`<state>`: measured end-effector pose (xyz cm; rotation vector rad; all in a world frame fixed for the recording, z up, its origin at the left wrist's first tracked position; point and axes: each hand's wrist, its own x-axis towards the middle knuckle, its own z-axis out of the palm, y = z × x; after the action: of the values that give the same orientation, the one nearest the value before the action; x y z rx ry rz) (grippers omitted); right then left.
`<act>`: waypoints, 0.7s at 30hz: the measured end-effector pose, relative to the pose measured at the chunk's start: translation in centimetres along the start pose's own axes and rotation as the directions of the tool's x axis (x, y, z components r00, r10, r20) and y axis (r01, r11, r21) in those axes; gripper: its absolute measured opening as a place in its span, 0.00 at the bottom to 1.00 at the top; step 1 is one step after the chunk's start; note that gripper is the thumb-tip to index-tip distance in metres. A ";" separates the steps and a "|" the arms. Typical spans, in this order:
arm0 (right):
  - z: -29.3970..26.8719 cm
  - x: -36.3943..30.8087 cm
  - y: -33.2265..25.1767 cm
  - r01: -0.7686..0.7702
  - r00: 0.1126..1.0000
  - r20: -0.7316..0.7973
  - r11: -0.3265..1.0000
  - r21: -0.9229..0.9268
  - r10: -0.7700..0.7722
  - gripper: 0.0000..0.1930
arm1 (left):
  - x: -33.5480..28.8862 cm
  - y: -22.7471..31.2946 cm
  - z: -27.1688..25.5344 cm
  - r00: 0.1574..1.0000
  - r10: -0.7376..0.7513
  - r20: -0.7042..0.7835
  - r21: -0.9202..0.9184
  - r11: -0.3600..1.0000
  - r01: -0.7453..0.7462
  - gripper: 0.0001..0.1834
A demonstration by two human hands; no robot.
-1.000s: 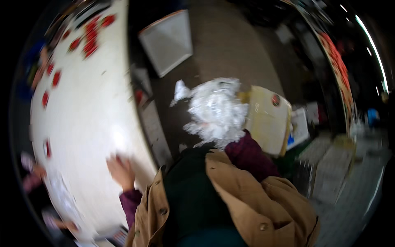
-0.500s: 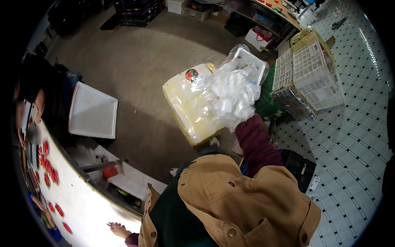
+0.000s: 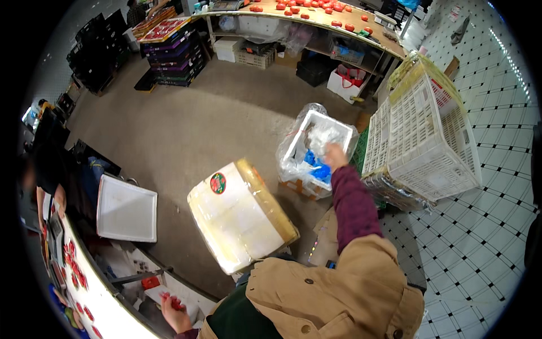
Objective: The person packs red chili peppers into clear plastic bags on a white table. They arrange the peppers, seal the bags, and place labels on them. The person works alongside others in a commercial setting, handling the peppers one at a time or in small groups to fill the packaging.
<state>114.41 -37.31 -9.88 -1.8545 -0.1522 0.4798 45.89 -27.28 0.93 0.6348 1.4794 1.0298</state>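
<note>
My right hand (image 3: 337, 156) reaches into a white foam box (image 3: 303, 125) lined with clear plastic. Its fingers are smeared by motion, next to a crumpled heap of clear plastic (image 3: 323, 137) and a blue plastic bag (image 3: 319, 169). Whether it grips any of the plastic cannot be made out. At the lower left, my left hand (image 3: 175, 317) is curled around small red pieces (image 3: 175, 304), too small to name surely. Close in front of me stands a taped white foam carton (image 3: 234, 209) with a round red and green label.
A white lit table (image 3: 104, 282) with red produce (image 3: 74, 265) curves along the left, a person beside it. A white tub (image 3: 127, 208) stands past it. White crates (image 3: 409, 133) stack at right. Tomatoes (image 3: 337, 7) lie on the far table; dark crates (image 3: 174, 56) are stacked far left.
The view has tilted up. My right hand has left the taped carton's top for the foam box, where the clear plastic now lies. My left hand has come off the white table's surface.
</note>
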 end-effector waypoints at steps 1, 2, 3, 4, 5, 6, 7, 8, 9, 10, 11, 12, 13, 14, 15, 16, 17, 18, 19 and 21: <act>1.6 -1.4 1.8 0.431 0.882 0.317 0.871 -0.236 -0.350 0.15 | -0.2 -0.4 3.0 0.997 -0.017 0.070 0.051 0.999 0.013 0.09; 3.6 -4.5 2.4 0.729 0.630 0.556 0.659 -0.183 -0.542 0.13 | -0.4 -0.9 6.2 0.990 -0.037 0.136 0.102 0.995 0.024 0.09; 5.4 -8.4 2.1 0.787 0.466 0.682 0.616 -0.028 -0.564 0.11 | 0.0 -1.7 9.6 0.966 -0.038 0.256 0.199 0.980 -0.014 0.09; 6.8 -12.8 1.0 0.353 0.500 0.776 0.909 0.224 -0.385 0.13 | 0.4 -2.8 12.8 0.930 -0.049 0.364 0.284 0.957 -0.061 0.10; 7.7 -17.0 -0.2 -0.207 0.529 0.828 0.917 0.340 -0.187 0.16 | 0.1 -4.0 16.8 0.881 -0.012 0.473 0.365 0.913 -0.183 0.11; 8.6 -20.4 -1.4 -0.474 0.539 0.835 0.859 0.193 0.109 0.18 | -0.5 -5.3 20.2 0.823 0.016 0.568 0.427 0.849 -0.310 0.13; 9.0 -23.0 -1.8 -0.588 0.511 0.851 0.771 0.246 0.118 0.18 | 0.1 -8.0 22.6 0.701 0.152 0.696 0.416 0.710 -0.568 0.14; 9.2 -24.7 -1.5 -0.688 0.484 0.866 0.666 0.288 0.127 0.18 | 0.1 -10.2 24.7 0.533 0.242 0.811 0.355 0.521 -0.776 0.16; 9.0 -25.1 -0.8 -0.734 0.498 0.857 0.591 0.335 0.133 0.17 | -3.2 -9.4 27.6 0.401 0.214 0.891 0.275 0.449 -0.850 0.18; 8.8 -25.2 0.0 -0.773 0.509 0.849 0.507 0.381 0.138 0.16 | -6.7 -8.2 30.0 0.261 0.174 0.949 0.182 0.373 -0.910 0.21; 9.4 -24.1 2.7 -0.699 0.623 0.779 0.496 0.515 0.069 0.13 | -8.5 -8.5 30.7 0.177 0.155 0.972 0.119 0.325 -0.938 0.24; 8.4 -22.9 2.8 -0.779 0.592 0.777 0.398 0.484 0.214 0.10 | -9.4 -8.7 31.1 0.105 0.149 0.983 0.059 0.281 -0.958 0.26; 7.4 -21.7 2.9 -0.778 0.610 0.755 0.361 0.514 0.241 0.09 | -9.5 -8.8 30.8 0.088 0.166 0.982 0.049 0.228 -0.972 0.29; 6.5 -20.4 3.1 -0.776 0.624 0.733 0.327 0.540 0.269 0.08 | -9.0 -9.1 30.2 0.101 0.193 0.976 0.058 0.219 -0.974 0.28; 5.6 -18.5 4.6 -0.800 0.598 0.764 0.223 0.557 0.242 0.07 | -7.9 -9.3 29.3 0.116 0.219 0.969 0.069 0.212 -0.975 0.27; 5.1 -16.3 5.5 -0.829 0.559 0.764 0.223 0.513 0.322 0.06 | -6.7 -9.2 27.9 0.146 0.255 0.956 0.098 0.192 -0.977 0.25; 3.9 -14.6 4.6 -0.820 0.572 0.743 0.272 0.503 0.349 0.07 | -5.3 -8.9 26.4 0.259 0.124 0.958 0.225 0.235 -0.946 0.24; 3.4 -11.8 5.9 -0.763 0.646 0.659 0.353 0.542 0.385 0.09 | -4.0 -8.6 24.8 0.361 -0.012 0.933 0.351 0.258 -0.900 0.22; 1.9 -7.5 7.7 -0.789 0.613 0.726 0.289 0.542 0.313 0.12 | -3.0 -8.6 23.3 0.402 0.008 0.916 0.389 0.241 -0.889 0.21; 0.0 -2.9 7.0 -0.540 0.839 0.436 0.601 0.590 0.326 0.21 | -1.9 -8.6 19.0 0.507 0.072 0.859 0.483 0.220 -0.848 0.19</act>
<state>110.91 -40.63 -15.65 -1.0328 0.2872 1.0050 66.02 -28.29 -4.60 2.2496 0.9513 0.1627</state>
